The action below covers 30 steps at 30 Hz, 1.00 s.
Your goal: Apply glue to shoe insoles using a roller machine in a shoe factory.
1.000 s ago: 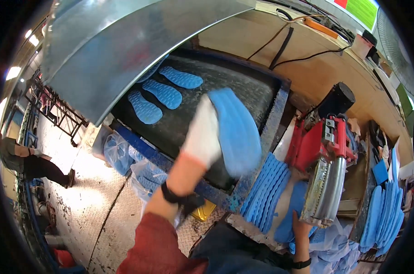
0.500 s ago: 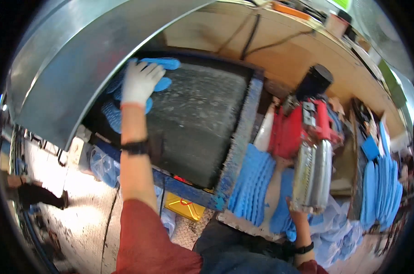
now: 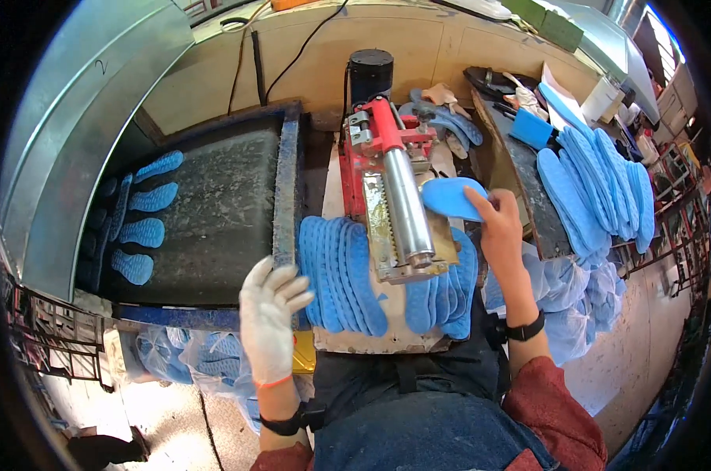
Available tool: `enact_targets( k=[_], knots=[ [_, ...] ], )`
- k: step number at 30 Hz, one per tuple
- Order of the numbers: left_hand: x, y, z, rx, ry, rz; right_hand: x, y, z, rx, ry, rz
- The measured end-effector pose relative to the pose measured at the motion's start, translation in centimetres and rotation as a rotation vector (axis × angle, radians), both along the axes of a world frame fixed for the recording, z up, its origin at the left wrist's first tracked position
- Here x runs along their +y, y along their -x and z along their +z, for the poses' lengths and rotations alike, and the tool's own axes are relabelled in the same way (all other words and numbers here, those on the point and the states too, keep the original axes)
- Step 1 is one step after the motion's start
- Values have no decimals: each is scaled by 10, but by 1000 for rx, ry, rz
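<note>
Pinched between the thumb and fingers of my bare right hand is a light-blue insole. Its far end lies beside the metal roller of a red machine. My left hand, in a white glove, is raised with fingers apart and nothing in it, close to the front corner of the belt frame. Just to its right, a row of blue insoles leans together on a board. A second group of insoles lies under the roller's front end, partly hidden by it.
On the left, several insoles lie on a dark belt running under a sheet-metal hood. At right, a dark side table bears piled insoles. Stuffed plastic bags are below it; more bags sit under the belt.
My left hand has come back from the insoles at the hood toward me. My right hand has risen from beside the roller's front and now shows an insole. The view has swung right.
</note>
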<state>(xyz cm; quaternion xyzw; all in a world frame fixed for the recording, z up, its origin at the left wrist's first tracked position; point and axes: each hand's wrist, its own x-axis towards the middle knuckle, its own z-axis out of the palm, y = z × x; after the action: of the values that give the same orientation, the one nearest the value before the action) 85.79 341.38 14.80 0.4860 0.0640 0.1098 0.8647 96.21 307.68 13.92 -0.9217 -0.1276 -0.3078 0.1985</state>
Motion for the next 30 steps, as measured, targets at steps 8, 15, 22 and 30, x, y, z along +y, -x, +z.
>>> enact_targets(
  k=[8,15,22,30],
  knots=[
    [-95,-71,45,-379,-229,-115,31,14,29,260,-379,454],
    [-81,-94,-8,-305,-451,-293,-14,42,-44,370,-1185,138],
    [-50,-62,-64,-187,-655,-284,40,44,-98,904,-1035,166],
    [-10,14,-29,287,547,-336,130,23,-183,731,-395,316]
  ],
)
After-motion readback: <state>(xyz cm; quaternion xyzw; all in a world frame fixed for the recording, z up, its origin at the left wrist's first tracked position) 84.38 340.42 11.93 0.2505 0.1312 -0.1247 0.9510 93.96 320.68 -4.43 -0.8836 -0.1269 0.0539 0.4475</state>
